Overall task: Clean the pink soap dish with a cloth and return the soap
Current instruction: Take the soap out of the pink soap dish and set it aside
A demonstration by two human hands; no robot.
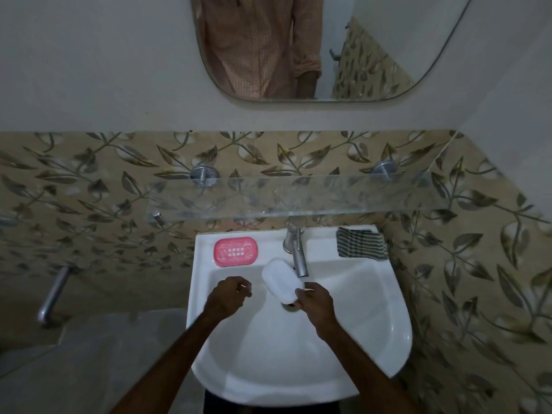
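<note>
Main risk: soap is held only at its near end by the right hand, most of the bar sticking out unsupported over the bowl, just beside the tap spout. If it's wet it'll likely squirt out of that end pinch and drop into the sink, right over the drain. Second risk: the far end could clip the spout if the hand swings toward the back ledge. Third: the pink soap dish sits empty on the rear left ledge and the cloth lies folded on the rear right ledge, well apart from both hands. I can't tell whether the dish has been wiped, so putting the soap back now might skip the cleaning. Pose: both forearms come in from the bottom edge, hands over the bowl in front of the tap. Right-hand fingers are wrapped round the soap's lower end, bar angled up and to the left. Left hand hovers below the dish, fingers loosely curled, nothing visible in them, not touching dish or soap.
</note>
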